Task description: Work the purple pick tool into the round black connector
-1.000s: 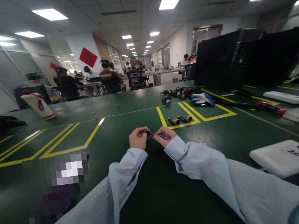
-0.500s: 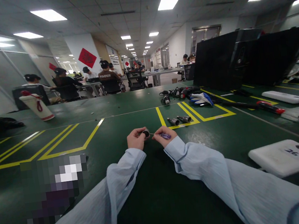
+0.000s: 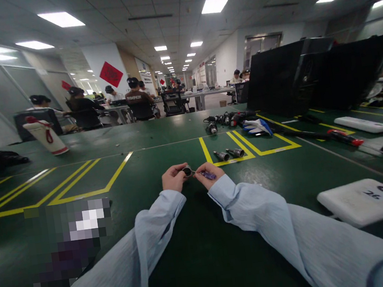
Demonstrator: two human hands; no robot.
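Both my arms in pale blue sleeves reach forward over a green table (image 3: 199, 255). My left hand (image 3: 172, 179) is closed round a small round black part (image 3: 187, 171). My right hand (image 3: 208, 174) pinches a small purple-handled tool (image 3: 208, 175), whose thin tip points at the black part. The two hands are nearly touching, just in front of a yellow-taped square (image 3: 214, 152). Two small metal cylindrical parts (image 3: 230, 153) lie inside that square, beyond my right hand.
A white flat device (image 3: 366, 201) lies at the right. Farther back are a red-handled screwdriver (image 3: 344, 137), a blue and white glove (image 3: 258, 126), a heap of dark parts (image 3: 225, 119), black cases (image 3: 292, 80) and a white bottle (image 3: 46, 136). Several people sit at far tables.
My hands have drifted slightly left and closer together; the view has shifted a little. The grips on the black part and the purple tool are the same.
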